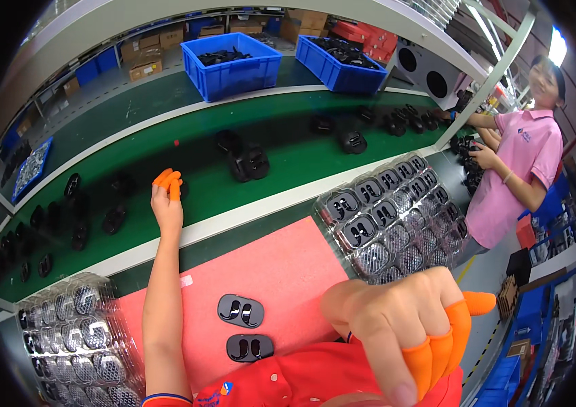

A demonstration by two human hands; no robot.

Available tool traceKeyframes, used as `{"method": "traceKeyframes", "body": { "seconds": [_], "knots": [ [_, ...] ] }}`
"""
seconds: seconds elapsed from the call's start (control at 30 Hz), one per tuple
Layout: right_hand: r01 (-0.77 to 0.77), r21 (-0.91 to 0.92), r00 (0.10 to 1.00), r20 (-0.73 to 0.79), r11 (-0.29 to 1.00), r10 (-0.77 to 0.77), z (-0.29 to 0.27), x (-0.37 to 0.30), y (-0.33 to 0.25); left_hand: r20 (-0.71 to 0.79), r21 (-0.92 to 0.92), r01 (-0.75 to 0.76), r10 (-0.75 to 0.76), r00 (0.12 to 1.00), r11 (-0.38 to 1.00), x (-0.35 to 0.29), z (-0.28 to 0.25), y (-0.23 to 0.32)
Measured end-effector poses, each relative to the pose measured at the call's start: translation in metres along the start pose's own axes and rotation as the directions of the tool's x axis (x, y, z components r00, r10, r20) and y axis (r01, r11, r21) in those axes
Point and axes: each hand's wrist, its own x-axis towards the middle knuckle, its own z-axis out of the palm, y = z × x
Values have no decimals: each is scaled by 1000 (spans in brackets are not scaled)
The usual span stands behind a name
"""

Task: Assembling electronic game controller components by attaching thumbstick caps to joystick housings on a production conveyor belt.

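A: Grips?

B: Narrow at left grip [166, 195], over green belt [294, 159], just beside dark part [185, 190] on it; cannot tell whether holding anything. Curled at right grip [400, 315], palm hidden; cannot tell there either.

A: Likely faults?

B: Might nudge dark part away or drop it, from an off-centre pinch through orange finger covers [174, 190].

A: Appearance?

B: Nearly black, apparently rounded, mostly hidden by fingers. Clearer on pink mat [288, 264]: two oval cases [241, 311], grey, with paired glossy black insets [235, 311].

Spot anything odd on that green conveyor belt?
Perhaps a tiny red speck, too small to identify, on the green conveyor belt beyond the left hand in orange finger covers; it stands out among rounded black cases.
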Motion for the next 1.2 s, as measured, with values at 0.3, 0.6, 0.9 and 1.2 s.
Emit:
{"method": "traceKeyframes", "body": {
  "seconds": [0.3,0.6,0.9,1.2],
  "knots": [
    [-12,40,999,51,999,10,-1,3,-7,-31,-43,11,-13,999,999,1,8,9],
    [-15,-32,996,89,999,18,5,6,-12,-18,-51,2,-3,1000,999,3,8,10],
    [-210,64,974,98,976,203,12,-2,-27,-4,-37,-7,7,1000,999,-2,9,-2],
    [-380,-515,899,-402,769,175,-108,-57,-2,-11,222,-153,160,987,963,6,11,5]
  ]
}}
